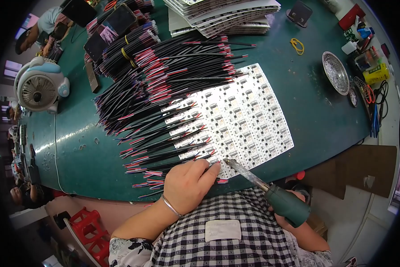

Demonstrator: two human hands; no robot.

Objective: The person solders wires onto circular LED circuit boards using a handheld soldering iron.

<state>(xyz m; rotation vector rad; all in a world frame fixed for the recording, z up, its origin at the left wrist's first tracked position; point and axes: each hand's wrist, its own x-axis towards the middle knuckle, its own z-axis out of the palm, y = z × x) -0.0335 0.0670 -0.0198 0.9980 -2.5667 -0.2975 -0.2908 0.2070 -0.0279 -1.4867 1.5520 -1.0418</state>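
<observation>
My right hand [280, 219], in the lower right of the frame, is wrapped around the green handle of a soldering iron [287, 205]. The iron's metal tip slants up and left to the lower edge of a white sheet of circuit boards [249, 118], which lies right of centre on the green bench [316, 111]. My left hand [186, 184], at lower centre, bends over the sheet's lower left corner, thumb and forefinger close together just beside the tip; I cannot tell whether they pinch a wire. Black wires [153, 153] with red and white ends lie in a row over the sheet's left edge, and more wires are heaped above. A stack of white panels [222, 20] sits at the top, a metal bowl [335, 73] at upper right.
</observation>
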